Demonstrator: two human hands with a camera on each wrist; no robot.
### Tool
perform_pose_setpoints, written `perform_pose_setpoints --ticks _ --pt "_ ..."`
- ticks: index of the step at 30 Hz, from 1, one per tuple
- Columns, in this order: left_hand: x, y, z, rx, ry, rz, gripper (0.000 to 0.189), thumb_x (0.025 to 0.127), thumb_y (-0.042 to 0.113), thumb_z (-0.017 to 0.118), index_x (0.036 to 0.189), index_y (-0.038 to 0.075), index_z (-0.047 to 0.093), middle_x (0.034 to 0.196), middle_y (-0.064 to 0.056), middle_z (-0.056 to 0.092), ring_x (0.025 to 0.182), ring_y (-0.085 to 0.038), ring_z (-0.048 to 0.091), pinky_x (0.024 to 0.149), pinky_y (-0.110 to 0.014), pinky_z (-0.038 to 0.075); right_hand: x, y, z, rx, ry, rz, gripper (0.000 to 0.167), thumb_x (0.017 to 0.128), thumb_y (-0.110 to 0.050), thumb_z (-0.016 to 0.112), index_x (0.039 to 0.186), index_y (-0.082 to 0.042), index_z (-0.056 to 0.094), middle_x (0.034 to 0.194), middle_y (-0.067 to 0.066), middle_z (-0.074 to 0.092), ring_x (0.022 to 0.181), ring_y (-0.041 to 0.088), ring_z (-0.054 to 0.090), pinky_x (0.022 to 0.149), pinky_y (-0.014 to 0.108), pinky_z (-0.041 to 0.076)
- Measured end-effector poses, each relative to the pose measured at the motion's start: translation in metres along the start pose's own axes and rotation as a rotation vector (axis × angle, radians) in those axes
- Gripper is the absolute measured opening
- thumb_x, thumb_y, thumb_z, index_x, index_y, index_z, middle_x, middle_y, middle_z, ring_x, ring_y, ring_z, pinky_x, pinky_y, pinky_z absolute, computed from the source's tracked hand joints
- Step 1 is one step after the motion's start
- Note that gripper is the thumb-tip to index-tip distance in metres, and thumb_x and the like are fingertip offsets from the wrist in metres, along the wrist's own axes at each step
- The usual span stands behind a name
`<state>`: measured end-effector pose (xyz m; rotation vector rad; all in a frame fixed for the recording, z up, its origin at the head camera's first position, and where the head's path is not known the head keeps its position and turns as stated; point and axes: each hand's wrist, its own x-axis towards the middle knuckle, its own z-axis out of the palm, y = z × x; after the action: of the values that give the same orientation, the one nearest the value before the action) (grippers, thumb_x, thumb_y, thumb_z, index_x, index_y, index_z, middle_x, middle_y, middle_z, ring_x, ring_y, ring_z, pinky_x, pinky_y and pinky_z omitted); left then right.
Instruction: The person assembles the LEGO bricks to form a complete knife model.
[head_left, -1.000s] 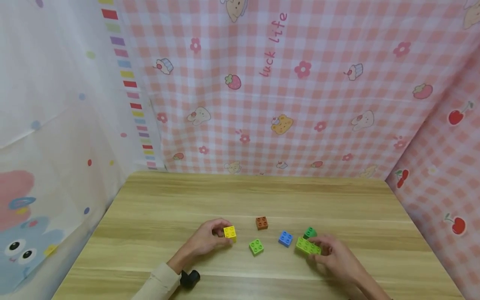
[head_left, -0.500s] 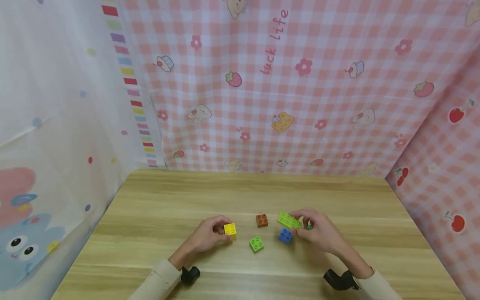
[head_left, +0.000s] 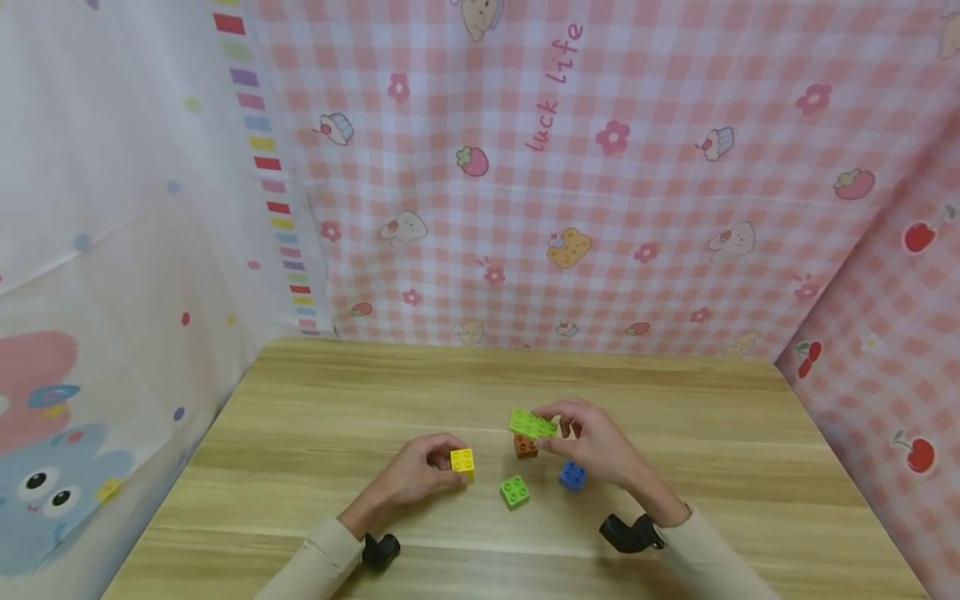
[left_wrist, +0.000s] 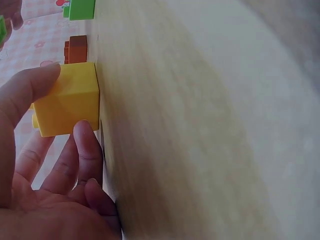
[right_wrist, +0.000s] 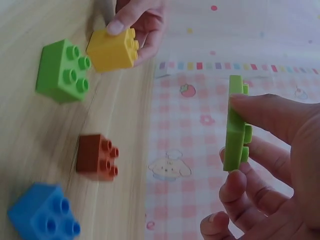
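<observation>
Between thumb and fingers, my left hand (head_left: 415,475) pinches a square yellow brick (head_left: 462,463), which sits at the table surface in the left wrist view. My right hand (head_left: 596,442) holds a long, thin lime-green brick (head_left: 532,423) by its edges, raised off the table. In the head view it partly covers a brown brick (head_left: 527,447). A small lime-green brick (head_left: 514,492) lies between the hands, nearer the front. Just below the right hand is a blue brick (head_left: 572,476). The dark green brick is hidden in the head view.
Wood-grain table (head_left: 375,383) runs back to a pink checked cloth (head_left: 480,217). White patterned cloth (head_left: 127,250) hangs at the left, cherry-print cloth (head_left: 892,358) at the right. Black wrist devices (head_left: 380,551) sit by both cuffs.
My right hand has carried the long lime-green brick leftward and back, from beside the dark green brick, past the blue one, to over the brown one. The left hand stays put with the yellow brick.
</observation>
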<state>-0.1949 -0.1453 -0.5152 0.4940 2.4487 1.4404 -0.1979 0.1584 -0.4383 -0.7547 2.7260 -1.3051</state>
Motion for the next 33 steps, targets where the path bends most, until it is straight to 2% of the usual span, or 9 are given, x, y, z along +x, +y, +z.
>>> perform_pose_setpoints --ticks 5,11,19,24,33 --pt "0.001 -0.001 -0.001 0.01 -0.011 0.006 0.034 0.082 0.018 0.081 0.114 0.017 0.069 0.094 0.004 0.065 0.083 -0.015 0.055 0.073 -0.025 0.045 0.01 -0.005 0.012 0.047 -0.035 -0.002 0.035 0.086 -0.018 0.078 0.12 -0.015 0.07 0.113 0.0 0.065 0.078 0.014 0.052 0.065 0.025 0.044" --pt "0.001 0.0 -0.002 -0.001 -0.009 0.024 0.034 0.082 0.016 0.081 0.115 0.015 0.069 0.093 0.002 0.066 0.081 -0.014 0.057 0.072 -0.024 0.046 0.019 -0.005 0.035 0.092 -0.067 -0.089 0.035 0.085 -0.005 0.076 0.119 -0.008 0.07 0.108 0.005 0.066 0.074 0.012 0.053 0.064 0.024 0.046" --pt "0.001 -0.001 -0.001 -0.035 -0.018 0.022 0.028 0.083 0.017 0.081 0.105 0.011 0.064 0.094 0.0 0.067 0.082 -0.014 0.061 0.074 -0.025 0.049 0.025 -0.012 0.062 0.161 -0.131 -0.057 0.035 0.086 -0.008 0.076 0.12 -0.011 0.069 0.105 -0.001 0.062 0.075 0.012 0.049 0.064 0.023 0.042" --pt "0.001 -0.001 0.0 -0.04 -0.029 0.029 0.026 0.083 0.015 0.081 0.102 0.01 0.063 0.093 0.0 0.068 0.081 -0.013 0.061 0.073 -0.025 0.048 0.028 -0.011 0.073 0.145 -0.158 -0.052 0.035 0.088 -0.015 0.076 0.122 -0.012 0.069 0.105 -0.004 0.061 0.075 0.011 0.049 0.063 0.022 0.042" --pt "0.0 0.001 0.0 -0.065 -0.04 0.013 0.028 0.084 0.018 0.081 0.106 0.012 0.065 0.094 -0.002 0.068 0.085 -0.016 0.062 0.075 -0.028 0.048 0.031 -0.006 0.082 0.115 -0.174 -0.058 0.034 0.088 -0.015 0.076 0.121 -0.011 0.07 0.1 -0.002 0.06 0.074 0.009 0.049 0.063 0.021 0.043"
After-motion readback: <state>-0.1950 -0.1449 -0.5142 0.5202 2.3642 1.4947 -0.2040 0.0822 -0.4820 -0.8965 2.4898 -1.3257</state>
